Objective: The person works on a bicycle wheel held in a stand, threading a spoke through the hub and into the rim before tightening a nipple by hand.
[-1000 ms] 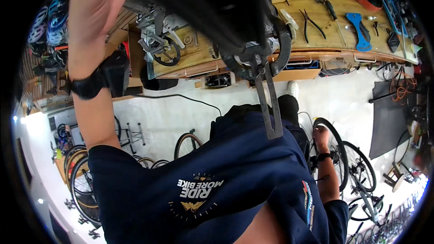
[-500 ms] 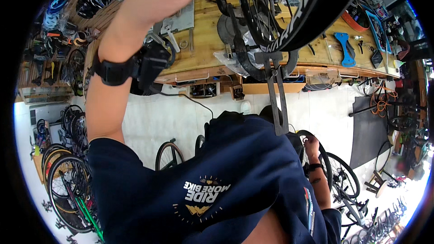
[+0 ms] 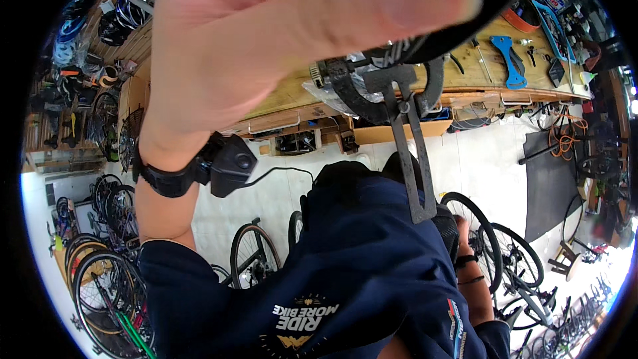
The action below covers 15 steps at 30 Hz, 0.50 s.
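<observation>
A wooden workbench (image 3: 468, 82) fronts a pale floor (image 3: 493, 149) with a dark mat (image 3: 550, 189), bright light (image 3: 625, 259) at right.

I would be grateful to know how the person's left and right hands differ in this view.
The left hand looks large, close to the camera; the right hand looks small and farther off. The left hand is high in the picture, one digit stretched sideways; the right hand is low, near a bicycle wheel, its fingers mostly hidden. Both wrists wear black bands.
</observation>
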{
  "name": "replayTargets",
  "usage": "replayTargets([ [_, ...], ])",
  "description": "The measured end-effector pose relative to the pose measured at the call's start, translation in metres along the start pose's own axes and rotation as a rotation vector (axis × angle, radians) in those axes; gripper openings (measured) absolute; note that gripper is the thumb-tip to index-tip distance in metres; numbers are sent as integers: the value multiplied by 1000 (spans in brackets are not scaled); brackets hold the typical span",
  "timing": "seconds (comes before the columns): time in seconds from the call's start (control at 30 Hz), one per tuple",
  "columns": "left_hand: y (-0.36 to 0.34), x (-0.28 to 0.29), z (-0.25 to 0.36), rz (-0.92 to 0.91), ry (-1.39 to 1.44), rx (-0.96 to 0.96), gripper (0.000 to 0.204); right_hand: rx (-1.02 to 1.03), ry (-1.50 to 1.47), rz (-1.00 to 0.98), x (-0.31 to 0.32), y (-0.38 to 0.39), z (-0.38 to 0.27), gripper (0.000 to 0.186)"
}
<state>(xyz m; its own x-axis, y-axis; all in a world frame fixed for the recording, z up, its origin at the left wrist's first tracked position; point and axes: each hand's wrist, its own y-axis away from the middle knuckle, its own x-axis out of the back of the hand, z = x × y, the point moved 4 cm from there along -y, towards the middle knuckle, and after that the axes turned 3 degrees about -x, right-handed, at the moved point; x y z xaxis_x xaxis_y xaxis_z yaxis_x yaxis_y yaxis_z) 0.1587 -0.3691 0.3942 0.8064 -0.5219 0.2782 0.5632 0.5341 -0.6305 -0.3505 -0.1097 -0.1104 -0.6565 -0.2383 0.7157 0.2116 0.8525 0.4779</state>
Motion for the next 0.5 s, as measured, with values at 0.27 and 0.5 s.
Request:
replayTargets([
  [0.27, 35, 2, -27, 128, -83, 201, 74, 68, -56, -15, 16, 9, 19, 21],
  [0.5, 43, -7, -41, 164, -28, 232, 77, 34, -40, -100, 43, 15, -39, 28],
])
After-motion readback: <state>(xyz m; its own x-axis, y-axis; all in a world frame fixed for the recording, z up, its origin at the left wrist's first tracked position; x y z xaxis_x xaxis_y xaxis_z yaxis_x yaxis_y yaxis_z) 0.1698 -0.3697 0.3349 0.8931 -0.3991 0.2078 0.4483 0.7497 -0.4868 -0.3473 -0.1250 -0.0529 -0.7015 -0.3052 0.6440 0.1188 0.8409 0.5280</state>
